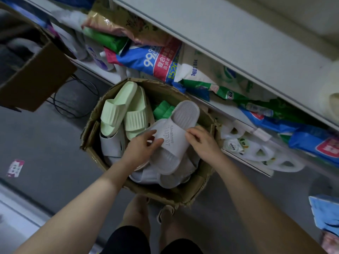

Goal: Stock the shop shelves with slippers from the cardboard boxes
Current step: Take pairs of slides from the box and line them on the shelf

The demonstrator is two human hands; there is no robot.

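An open cardboard box (91, 125) stands on the floor in front of my legs, filled with slippers. A pale grey slipper (172, 142) with raised lettering on its strap lies on top. My left hand (141, 147) grips the strap's left edge, and my right hand (201, 142) pinches its right edge. A pair of light green slippers (121, 110) rests in the box's far left part. Green slippers (163, 110) show behind the grey one. More white and grey slippers (111, 145) lie underneath.
White shop shelves (238, 43) run diagonally across the right side, with bags of detergent (156, 61) on the low shelf. White slippers (256, 153) sit at the shelf's near end. A second cardboard box (36, 77) stands at the left, black cables (77, 99) beside it.
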